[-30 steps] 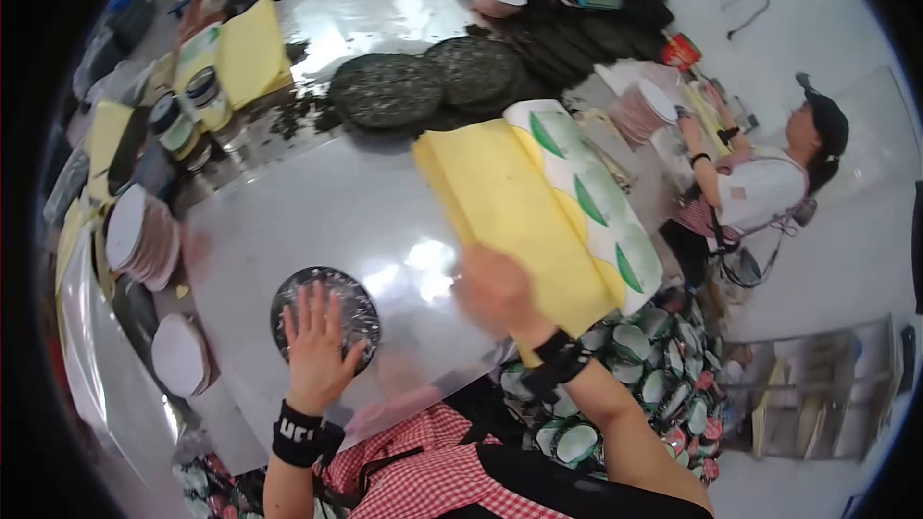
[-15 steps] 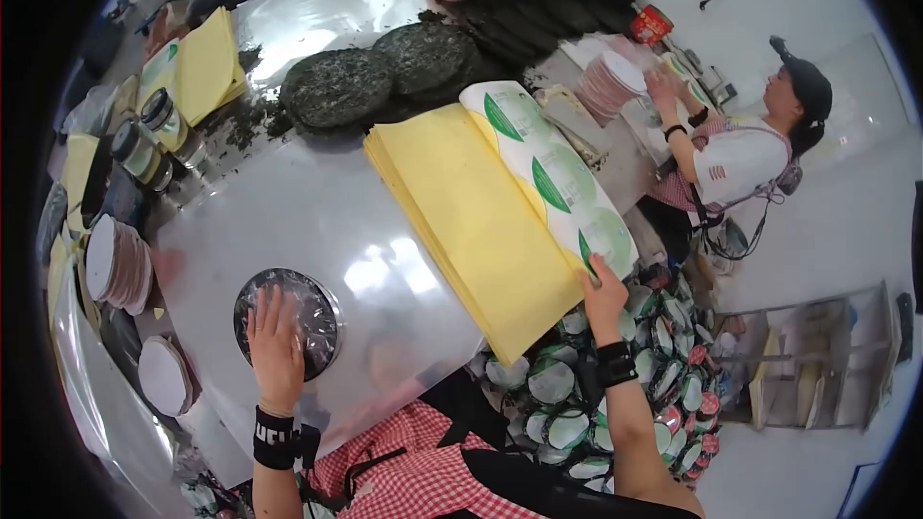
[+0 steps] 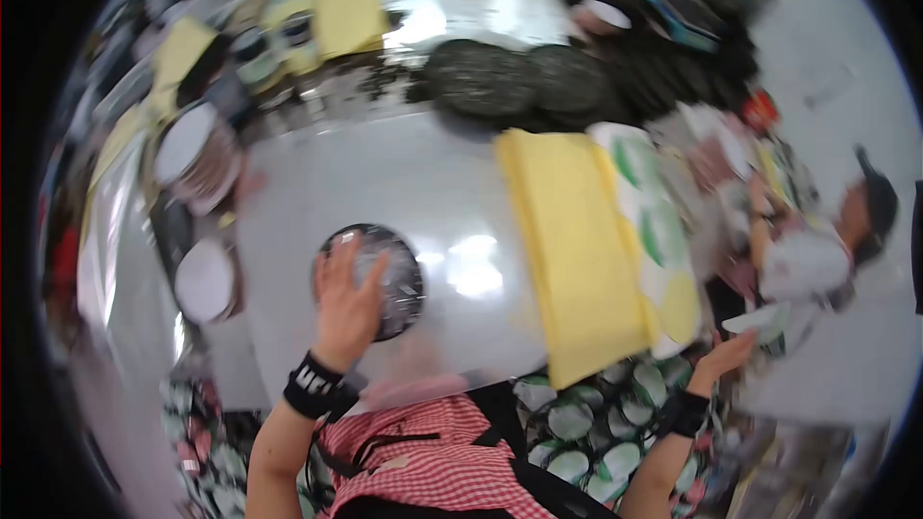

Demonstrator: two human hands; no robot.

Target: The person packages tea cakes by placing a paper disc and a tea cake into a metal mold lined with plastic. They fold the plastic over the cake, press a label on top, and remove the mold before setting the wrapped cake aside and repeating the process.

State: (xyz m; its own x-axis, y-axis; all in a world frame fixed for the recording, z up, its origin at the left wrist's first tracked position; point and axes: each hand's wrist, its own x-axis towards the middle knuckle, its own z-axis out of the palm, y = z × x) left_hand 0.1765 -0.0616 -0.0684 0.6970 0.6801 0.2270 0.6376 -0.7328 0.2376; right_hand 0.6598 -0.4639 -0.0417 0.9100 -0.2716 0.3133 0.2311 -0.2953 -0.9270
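My left hand point(image 3: 348, 308) rests flat, fingers spread, on a round, dark cake point(image 3: 402, 290) in shiny clear film. The cake lies on the pale, glossy table sheet point(image 3: 461, 173). Out to the right, past the table edge, my right hand point(image 3: 723, 358) pinches a white-and-green label point(image 3: 761, 321), blurred by motion. Beside the cake is a thick stack of yellow paper point(image 3: 577, 250). Along its right side runs a strip of white-and-green labels point(image 3: 659, 221), with a bare yellow round patch at the near end.
Dark round cakes point(image 3: 481, 77) lie at the back. Stacks of white discs point(image 3: 197, 159) and jars point(image 3: 255, 62) stand on the left. Many wrapped, labelled cakes point(image 3: 567, 418) are piled below the table's front edge. A co-worker point(image 3: 808, 259) works on the right.
My right hand has moved off the label strip, away to the right, carrying a label; yellow shows where it was. My left hand stays on the cake. The camera view has turned.
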